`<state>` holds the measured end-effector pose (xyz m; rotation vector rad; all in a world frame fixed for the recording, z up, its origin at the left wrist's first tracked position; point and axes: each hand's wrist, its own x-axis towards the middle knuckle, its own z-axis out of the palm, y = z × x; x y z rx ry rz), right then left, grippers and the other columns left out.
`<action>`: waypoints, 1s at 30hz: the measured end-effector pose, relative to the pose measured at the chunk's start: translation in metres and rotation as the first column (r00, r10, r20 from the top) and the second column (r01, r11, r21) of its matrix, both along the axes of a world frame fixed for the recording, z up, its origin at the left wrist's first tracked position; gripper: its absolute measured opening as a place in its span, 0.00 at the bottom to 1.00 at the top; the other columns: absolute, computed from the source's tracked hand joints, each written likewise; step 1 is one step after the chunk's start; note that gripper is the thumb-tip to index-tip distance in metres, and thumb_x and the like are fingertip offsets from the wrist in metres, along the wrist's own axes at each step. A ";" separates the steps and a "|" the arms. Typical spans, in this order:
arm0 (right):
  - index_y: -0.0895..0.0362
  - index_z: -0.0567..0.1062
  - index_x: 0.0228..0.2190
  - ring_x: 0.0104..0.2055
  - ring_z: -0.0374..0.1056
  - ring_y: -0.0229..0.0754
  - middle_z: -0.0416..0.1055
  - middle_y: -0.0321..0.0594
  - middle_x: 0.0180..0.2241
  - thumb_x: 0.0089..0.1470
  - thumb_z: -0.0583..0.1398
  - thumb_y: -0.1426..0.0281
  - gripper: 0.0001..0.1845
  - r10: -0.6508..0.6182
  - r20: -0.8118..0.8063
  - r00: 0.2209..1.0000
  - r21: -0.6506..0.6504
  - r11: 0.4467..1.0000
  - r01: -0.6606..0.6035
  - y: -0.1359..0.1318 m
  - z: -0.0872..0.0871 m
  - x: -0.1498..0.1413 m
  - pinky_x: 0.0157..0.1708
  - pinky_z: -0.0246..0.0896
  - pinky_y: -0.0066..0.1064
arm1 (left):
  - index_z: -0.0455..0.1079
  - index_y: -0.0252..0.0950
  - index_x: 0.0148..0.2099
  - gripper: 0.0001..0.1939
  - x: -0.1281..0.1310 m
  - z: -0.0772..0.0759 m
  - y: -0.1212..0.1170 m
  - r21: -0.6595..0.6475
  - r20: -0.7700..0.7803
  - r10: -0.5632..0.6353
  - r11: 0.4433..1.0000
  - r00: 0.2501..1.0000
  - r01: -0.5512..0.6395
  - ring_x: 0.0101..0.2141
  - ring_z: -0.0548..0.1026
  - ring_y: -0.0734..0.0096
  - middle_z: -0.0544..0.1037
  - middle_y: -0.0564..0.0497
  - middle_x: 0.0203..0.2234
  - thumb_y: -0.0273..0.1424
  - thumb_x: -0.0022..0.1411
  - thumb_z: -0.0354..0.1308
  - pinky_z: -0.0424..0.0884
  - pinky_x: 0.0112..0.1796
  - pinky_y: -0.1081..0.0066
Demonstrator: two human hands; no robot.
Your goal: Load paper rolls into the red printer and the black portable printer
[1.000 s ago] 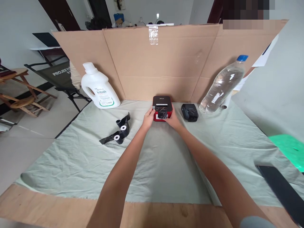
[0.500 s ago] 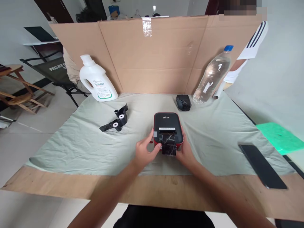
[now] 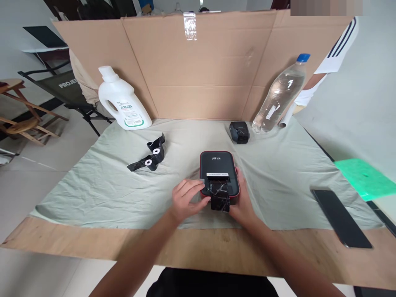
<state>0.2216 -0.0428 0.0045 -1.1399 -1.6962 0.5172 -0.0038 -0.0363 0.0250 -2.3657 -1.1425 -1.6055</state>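
A small black label printer (image 3: 216,163) with a red edge sits on the cloth near the table's front. A shiny black strip with pale marbled lines (image 3: 220,202) hangs from its slot, curving down over the front. My right hand (image 3: 244,204) is wrapped around the printer's right side, its fingertips partly hidden. At the left front corner, my left hand (image 3: 187,200) has bent fingers on the upper edge and the thumb lower, close to the strip. Farther left lie black rolls with white cores (image 3: 153,156), joined by loose film. Behind, to the right, stands a smaller black device (image 3: 239,132).
A cardboard screen (image 3: 198,66) stands along the back. A white detergent jug (image 3: 123,101) and a clear bottle (image 3: 280,99) lean against it. A black phone (image 3: 342,218) and a green sheet (image 3: 366,177) lie right. A person's striped sleeve (image 3: 343,45) shows behind the screen.
The printer has come from the back of the cloth toward me, carried in both hands. Over the last half second, my left fingers have shifted onto its upper left edge.
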 end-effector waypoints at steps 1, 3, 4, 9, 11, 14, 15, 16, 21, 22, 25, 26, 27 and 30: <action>0.31 0.42 0.71 0.70 0.52 0.73 0.51 0.35 0.72 0.46 0.71 0.54 0.62 -0.014 0.036 0.999 0.021 1.000 0.013 0.000 0.002 0.002 0.62 0.56 0.72 | 0.76 0.39 0.47 0.14 -0.001 0.001 0.001 0.036 -0.013 -0.021 0.999 1.000 0.021 0.35 0.82 0.63 0.84 0.45 0.38 0.39 0.61 0.67 0.79 0.36 0.64; 0.32 0.40 0.71 0.66 0.57 0.73 0.56 0.38 0.69 0.47 0.70 0.57 0.62 -0.010 0.107 0.994 0.075 0.997 0.002 0.000 0.005 0.007 0.59 0.59 0.73 | 0.76 0.39 0.46 0.12 -0.001 0.002 0.003 0.079 -0.023 -0.058 0.995 0.998 0.059 0.32 0.81 0.66 0.84 0.47 0.36 0.37 0.62 0.67 0.77 0.34 0.67; 0.34 0.40 0.72 0.64 0.60 0.72 0.59 0.41 0.67 0.49 0.69 0.59 0.61 -0.001 0.143 0.990 0.102 0.995 -0.014 0.000 0.007 0.009 0.59 0.60 0.72 | 0.76 0.39 0.46 0.12 -0.001 0.002 0.004 0.087 -0.015 -0.071 0.994 0.997 0.072 0.32 0.80 0.67 0.83 0.47 0.36 0.36 0.62 0.67 0.76 0.33 0.68; 0.45 0.40 0.73 0.61 0.61 0.66 0.66 0.50 0.61 0.52 0.66 0.64 0.58 -0.001 0.254 0.967 0.176 0.983 -0.046 0.003 0.012 0.016 0.58 0.61 0.65 | 0.75 0.37 0.43 0.10 0.002 0.000 0.007 -0.016 0.088 -0.140 0.990 0.986 0.142 0.32 0.80 0.68 0.82 0.46 0.35 0.36 0.63 0.65 0.78 0.33 0.68; 0.46 0.40 0.73 0.61 0.61 0.65 0.65 0.50 0.61 0.52 0.66 0.64 0.57 -0.003 0.264 0.964 0.183 0.982 -0.047 0.005 0.012 0.016 0.58 0.60 0.65 | 0.75 0.37 0.42 0.10 0.003 -0.001 0.008 -0.050 0.110 -0.149 0.987 0.983 0.156 0.32 0.80 0.67 0.82 0.46 0.35 0.38 0.62 0.65 0.79 0.34 0.68; 0.46 0.40 0.73 0.61 0.61 0.64 0.65 0.50 0.62 0.53 0.65 0.64 0.56 0.008 0.271 0.963 0.177 0.982 -0.058 0.007 0.014 0.017 0.58 0.60 0.65 | 0.74 0.37 0.41 0.11 0.003 -0.003 0.009 -0.081 0.119 -0.134 0.986 0.984 0.144 0.34 0.81 0.66 0.81 0.45 0.35 0.39 0.62 0.64 0.80 0.35 0.67; 0.45 0.40 0.73 0.61 0.61 0.64 0.65 0.50 0.62 0.54 0.64 0.64 0.55 0.018 0.267 0.963 0.171 0.983 -0.066 0.007 0.015 0.018 0.58 0.60 0.65 | 0.74 0.37 0.41 0.11 0.003 -0.004 0.009 -0.092 0.109 -0.127 0.986 0.986 0.138 0.34 0.81 0.66 0.81 0.45 0.36 0.40 0.62 0.63 0.80 0.35 0.66; 0.45 0.39 0.73 0.61 0.61 0.64 0.64 0.49 0.62 0.55 0.63 0.64 0.54 0.037 0.264 0.964 0.161 0.984 -0.082 0.007 0.017 0.021 0.58 0.60 0.64 | 0.74 0.37 0.41 0.11 0.003 -0.004 0.009 -0.100 0.092 -0.118 0.987 0.989 0.127 0.34 0.81 0.65 0.82 0.45 0.36 0.40 0.62 0.63 0.80 0.36 0.66; 0.45 0.54 0.70 0.68 0.55 0.60 0.62 0.43 0.65 0.64 0.51 0.66 0.35 0.188 0.243 0.952 0.136 0.965 -0.225 0.012 0.035 0.034 0.66 0.52 0.62 | 0.76 0.38 0.39 0.12 0.004 -0.006 0.006 -0.061 -0.027 -0.023 0.998 0.999 0.022 0.34 0.79 0.64 0.82 0.46 0.35 0.41 0.65 0.59 0.76 0.36 0.63; 0.45 0.57 0.69 0.69 0.54 0.59 0.62 0.42 0.66 0.65 0.49 0.67 0.32 0.193 0.240 0.951 0.147 0.961 -0.233 0.016 0.039 0.036 0.67 0.50 0.61 | 0.76 0.39 0.39 0.11 0.004 -0.006 0.005 -0.050 -0.044 -0.017 0.999 0.999 0.015 0.35 0.79 0.64 0.83 0.46 0.36 0.41 0.65 0.59 0.76 0.37 0.63; 0.46 0.58 0.68 0.67 0.58 0.56 0.63 0.43 0.65 0.67 0.49 0.67 0.30 0.152 0.227 0.962 0.179 0.964 -0.195 0.039 0.054 0.033 0.67 0.52 0.58 | 0.77 0.39 0.44 0.11 0.005 -0.006 0.005 -0.024 -0.064 -0.046 0.999 0.997 0.044 0.38 0.80 0.64 0.84 0.46 0.40 0.38 0.65 0.59 0.74 0.40 0.62; 0.46 0.57 0.69 0.66 0.59 0.56 0.64 0.45 0.65 0.67 0.50 0.66 0.30 0.131 0.214 0.968 0.177 0.969 -0.171 0.048 0.059 0.031 0.65 0.55 0.57 | 0.77 0.39 0.45 0.11 0.005 -0.006 0.006 -0.024 -0.079 -0.058 0.998 0.995 0.056 0.39 0.80 0.63 0.84 0.46 0.42 0.38 0.65 0.59 0.74 0.41 0.62; 0.47 0.56 0.69 0.65 0.61 0.55 0.64 0.46 0.65 0.67 0.51 0.65 0.31 0.112 0.195 0.974 0.161 0.976 -0.145 0.058 0.063 0.028 0.64 0.57 0.56 | 0.78 0.40 0.47 0.12 0.005 -0.006 0.006 -0.031 -0.103 -0.067 0.997 0.992 0.064 0.40 0.80 0.63 0.84 0.46 0.44 0.37 0.65 0.58 0.73 0.42 0.61; 0.48 0.54 0.70 0.62 0.64 0.54 0.61 0.49 0.67 0.66 0.53 0.61 0.34 0.085 0.121 0.989 0.063 0.994 -0.093 0.080 0.070 0.021 0.57 0.65 0.52 | 0.79 0.41 0.48 0.13 0.006 -0.007 0.005 -0.076 -0.185 -0.078 0.995 0.980 0.065 0.40 0.80 0.64 0.84 0.47 0.45 0.36 0.66 0.56 0.72 0.43 0.61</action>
